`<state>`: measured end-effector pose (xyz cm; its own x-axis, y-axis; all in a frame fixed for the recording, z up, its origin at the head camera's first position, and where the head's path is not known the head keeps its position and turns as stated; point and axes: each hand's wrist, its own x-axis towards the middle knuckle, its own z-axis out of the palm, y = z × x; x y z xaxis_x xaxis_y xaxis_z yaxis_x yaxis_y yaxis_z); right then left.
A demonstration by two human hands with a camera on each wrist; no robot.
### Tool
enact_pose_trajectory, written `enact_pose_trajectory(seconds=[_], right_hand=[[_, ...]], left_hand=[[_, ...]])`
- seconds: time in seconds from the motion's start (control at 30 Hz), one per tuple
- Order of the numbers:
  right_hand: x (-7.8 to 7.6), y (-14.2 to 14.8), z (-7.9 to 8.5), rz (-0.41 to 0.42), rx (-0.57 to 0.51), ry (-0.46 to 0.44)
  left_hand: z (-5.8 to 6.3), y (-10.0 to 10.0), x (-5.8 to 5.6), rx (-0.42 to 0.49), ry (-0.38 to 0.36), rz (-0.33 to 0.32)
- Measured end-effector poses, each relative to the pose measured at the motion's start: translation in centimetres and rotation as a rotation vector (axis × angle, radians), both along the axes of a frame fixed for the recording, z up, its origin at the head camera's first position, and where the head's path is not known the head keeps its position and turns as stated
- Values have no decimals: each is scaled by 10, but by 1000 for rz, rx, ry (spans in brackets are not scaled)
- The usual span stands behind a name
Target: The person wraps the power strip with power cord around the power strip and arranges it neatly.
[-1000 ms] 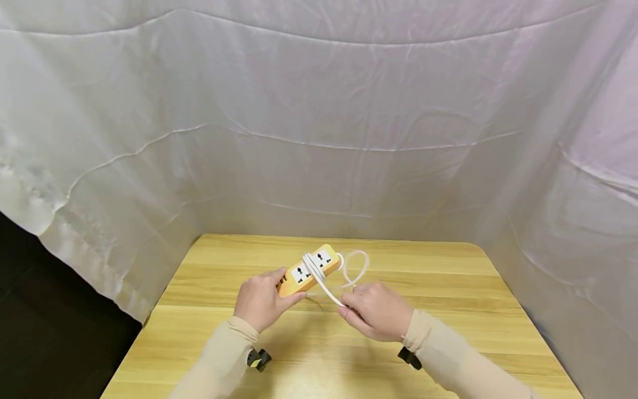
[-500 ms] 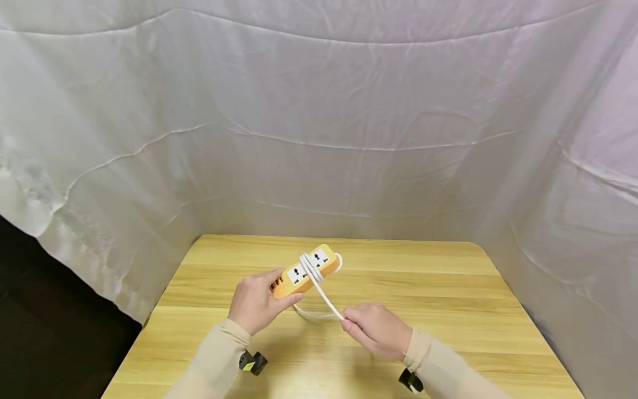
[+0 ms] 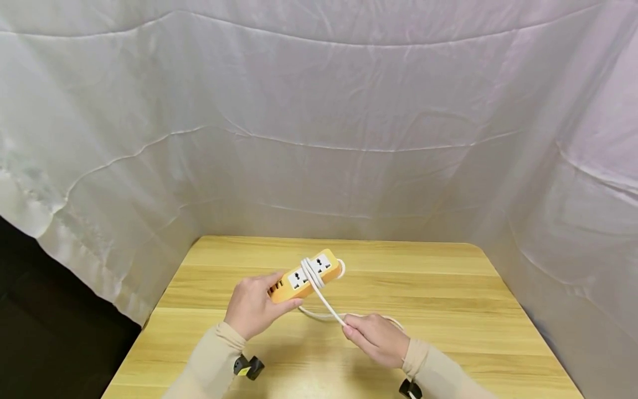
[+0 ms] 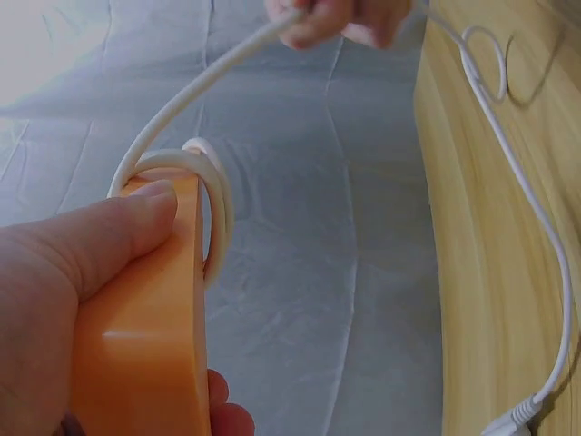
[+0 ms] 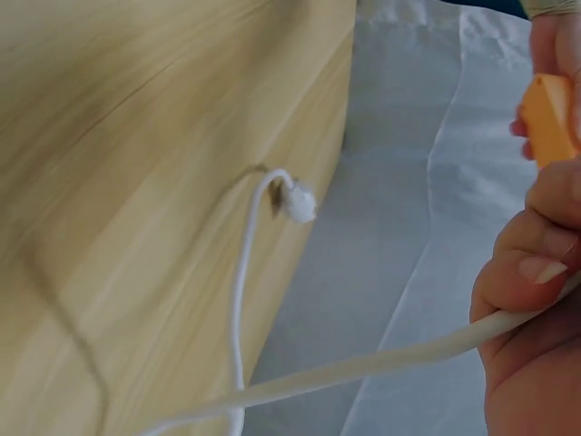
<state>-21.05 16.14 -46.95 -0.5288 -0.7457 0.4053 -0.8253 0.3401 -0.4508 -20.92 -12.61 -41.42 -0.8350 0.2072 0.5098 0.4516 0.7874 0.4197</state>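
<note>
Both grips are in use: the bare left hand [image 3: 253,306] is clasped round the near end of a long orange plastic power strip [image 3: 299,284] with white socket panels, and the bare right hand [image 3: 377,339] pinches a round white cable [image 3: 329,306]. The strip is held up over the pale wooden surface [image 3: 448,288], tilted, its far end pointing away and to the right. A few turns of the cable lie side by side across its middle, and the length from there to the right hand is drawn straight.

The step in hand looks like winding. To do it well, I would hold that pull even, firm enough to stop the turns slackening but not so hard that the strip twists in the left grip. Each new turn should land beside the last, clear of the left thumb. The loose run ends in a white plug [image 5: 298,201]; it is blurred there, so whether it touches the surface is hard to judge. Feeding slack gently should avoid a snag.
</note>
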Motion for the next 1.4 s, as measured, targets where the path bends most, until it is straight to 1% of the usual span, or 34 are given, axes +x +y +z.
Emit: enact_pose_trajectory(seconds=[0.13,0.23,0.33,0.4,0.5,0.73,0.8,0.93,1.13,1.3,1.4], right_hand=[[-4,3,-7,3,23,-9],[-8,5,-11,12,50,-38],[-11,6,-14,-2,93,-72],[-13,7,-15,-21,121,-73],[-15,7,-17,-47,154,-49],[-24,4,-21,-50,213,107],[-27,2,-21,-46,224,121],[-31,-1,-21,-33,232,113],[-34,0,-22,-30,209,116],[-37,4,-22,-35,232,110],[-38,4,-22,-56,250,101]], left_hand=[[2,2,4,3,13,-39],[4,3,6,13,16,-73],[5,5,8,27,14,-106],[5,5,9,39,13,-128],[5,6,11,48,19,-152],[7,10,13,33,64,-175],[7,11,14,33,69,-180],[7,13,15,32,65,-193],[6,14,17,17,68,-234],[4,17,17,16,68,-264],[4,18,17,7,70,-286]])
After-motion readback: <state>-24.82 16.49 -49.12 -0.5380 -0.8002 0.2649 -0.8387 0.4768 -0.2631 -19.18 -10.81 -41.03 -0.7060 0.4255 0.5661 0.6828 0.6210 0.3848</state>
